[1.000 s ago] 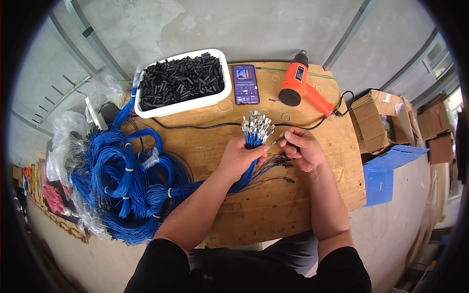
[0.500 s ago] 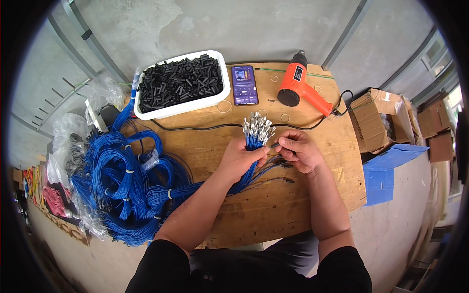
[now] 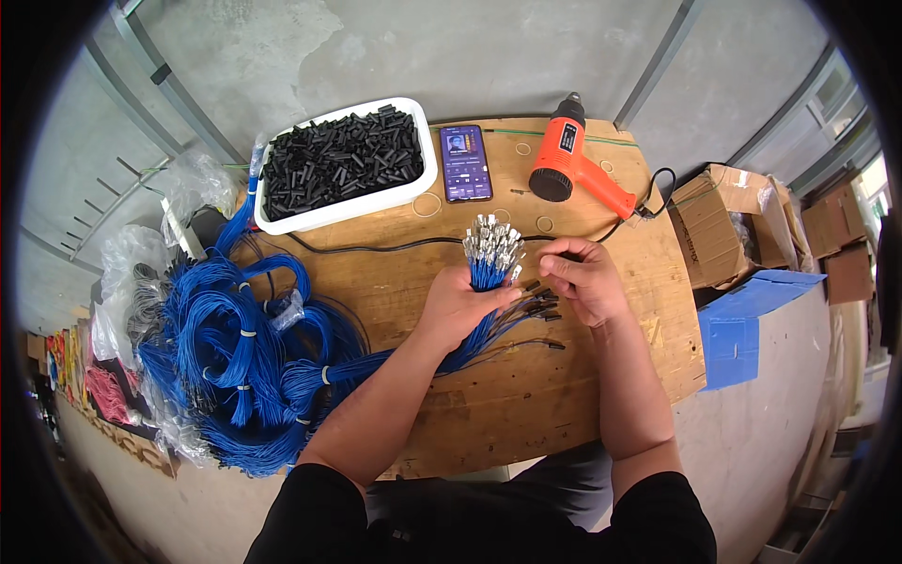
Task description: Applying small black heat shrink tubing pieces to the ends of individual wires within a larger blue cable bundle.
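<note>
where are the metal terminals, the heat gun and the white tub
Metal terminals (image 3: 493, 240): head view, middle of the cluster.
Heat gun (image 3: 571, 158): head view, orange body.
White tub (image 3: 352, 206): head view, front wall.

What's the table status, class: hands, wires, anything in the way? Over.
Left hand gripping blue wire bundle below metal terminals. Right hand curled, to the bundle's right, any hold unclear. Black cord beyond the terminals, not blocking hands.

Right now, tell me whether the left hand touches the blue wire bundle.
Touching. The head view shows the left hand gripping the blue wire bundle, thumb across its front.
</note>
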